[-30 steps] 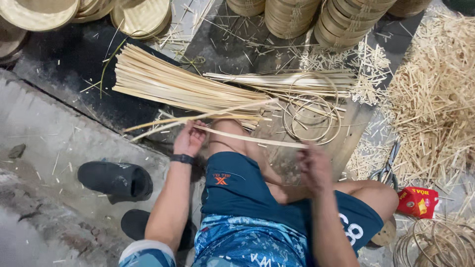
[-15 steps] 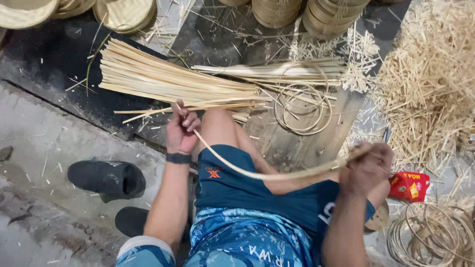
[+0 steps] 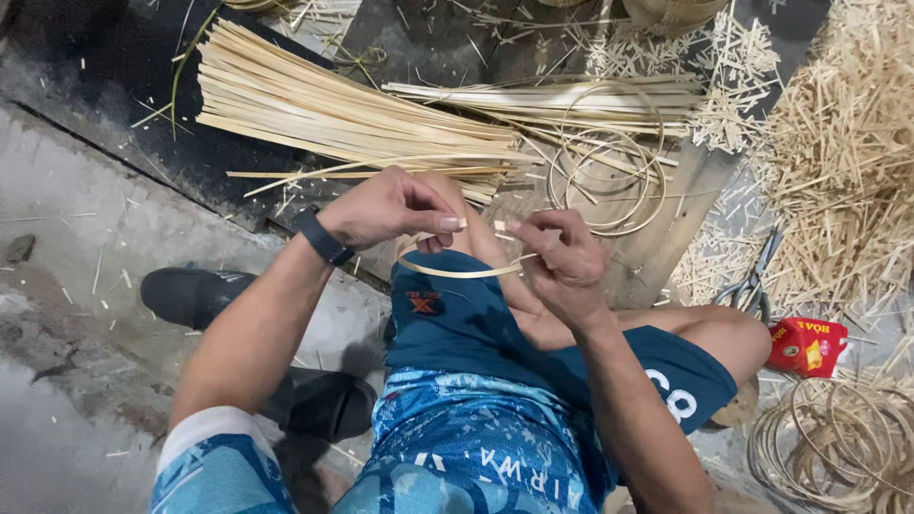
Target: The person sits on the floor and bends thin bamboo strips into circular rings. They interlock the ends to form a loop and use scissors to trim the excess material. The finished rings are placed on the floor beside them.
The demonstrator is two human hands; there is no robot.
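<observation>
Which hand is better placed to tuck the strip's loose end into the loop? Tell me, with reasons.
Probably the right hand: its fingertips pinch the free end of the bamboo strip where the loop closes. The left hand pinches the other end from above, steadying the loop over the knee.

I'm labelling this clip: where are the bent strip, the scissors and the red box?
bent strip [image 3: 457,272], head view, bottom of its curve.
scissors [image 3: 752,283], head view, near the pivot.
red box [image 3: 805,346], head view, top face.

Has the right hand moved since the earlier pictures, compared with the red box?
Yes. The right hand moved left, away from the red box, toward the left hand; the bamboo strip is now looped.
</observation>
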